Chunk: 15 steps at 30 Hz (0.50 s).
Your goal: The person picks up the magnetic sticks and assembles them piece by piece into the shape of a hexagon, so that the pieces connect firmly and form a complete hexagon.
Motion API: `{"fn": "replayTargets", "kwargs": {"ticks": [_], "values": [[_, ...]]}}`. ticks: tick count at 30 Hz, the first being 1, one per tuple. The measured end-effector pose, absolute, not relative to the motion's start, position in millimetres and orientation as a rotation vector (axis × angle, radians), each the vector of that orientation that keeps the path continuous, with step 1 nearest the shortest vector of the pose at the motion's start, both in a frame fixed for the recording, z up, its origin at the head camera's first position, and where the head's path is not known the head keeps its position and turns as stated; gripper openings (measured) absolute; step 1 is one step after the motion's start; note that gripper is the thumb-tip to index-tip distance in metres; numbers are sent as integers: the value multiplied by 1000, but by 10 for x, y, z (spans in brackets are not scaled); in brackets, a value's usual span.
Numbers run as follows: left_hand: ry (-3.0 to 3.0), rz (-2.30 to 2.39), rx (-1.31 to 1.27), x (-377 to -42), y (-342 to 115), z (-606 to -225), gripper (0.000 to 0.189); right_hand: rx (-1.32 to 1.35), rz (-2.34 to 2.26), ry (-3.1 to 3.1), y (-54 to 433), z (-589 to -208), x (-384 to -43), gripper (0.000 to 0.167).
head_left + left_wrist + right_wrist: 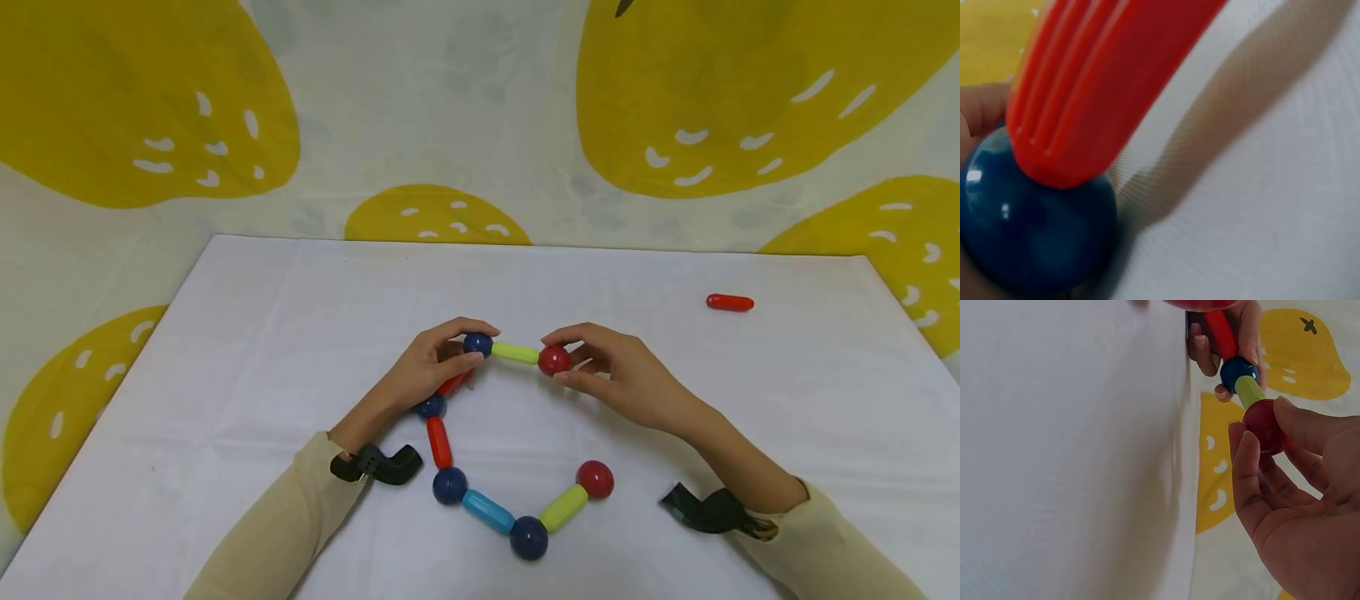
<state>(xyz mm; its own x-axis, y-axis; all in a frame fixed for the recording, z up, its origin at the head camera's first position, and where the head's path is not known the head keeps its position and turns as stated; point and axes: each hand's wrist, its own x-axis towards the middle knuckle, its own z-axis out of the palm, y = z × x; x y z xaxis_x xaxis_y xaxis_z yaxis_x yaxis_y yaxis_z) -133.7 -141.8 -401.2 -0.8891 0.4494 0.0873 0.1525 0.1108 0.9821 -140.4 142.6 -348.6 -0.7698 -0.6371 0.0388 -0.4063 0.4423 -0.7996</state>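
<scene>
At the far end of a chain of toy rods and balls, my left hand (418, 371) grips a dark blue ball (477, 344). My right hand (630, 379) pinches a red ball (554, 361) between thumb and fingers. A lime-green rod (515, 353) joins these two balls. From the held blue ball a red rod (1088, 94), partly hidden by the left hand in the head view, leads to another blue ball (431, 406). The chain continues through a red rod (440, 442), a blue ball (450, 486), a light blue rod (488, 511), a blue ball (528, 537) and a green rod (564, 508) to a second red ball (596, 480).
A loose red rod (730, 302) lies toward the back right of the white-covered table (300, 333). Behind the table's back edge hangs a cloth (435, 108) printed with yellow fruit. Each wrist wears a black strap-mounted device.
</scene>
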Motion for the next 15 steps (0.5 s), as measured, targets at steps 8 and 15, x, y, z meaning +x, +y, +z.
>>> {"fn": "replayTargets", "kwargs": {"ticks": [8,15], "values": [[2300,1768,616,-1332,-1415,-3965,33,-935,-1249,2439,1381,-3454,-1425,44],[2434,1693,637,-1211,-1321,-3611,36,-941,-1239,2468,1306,-3410,-1449,44]]}}
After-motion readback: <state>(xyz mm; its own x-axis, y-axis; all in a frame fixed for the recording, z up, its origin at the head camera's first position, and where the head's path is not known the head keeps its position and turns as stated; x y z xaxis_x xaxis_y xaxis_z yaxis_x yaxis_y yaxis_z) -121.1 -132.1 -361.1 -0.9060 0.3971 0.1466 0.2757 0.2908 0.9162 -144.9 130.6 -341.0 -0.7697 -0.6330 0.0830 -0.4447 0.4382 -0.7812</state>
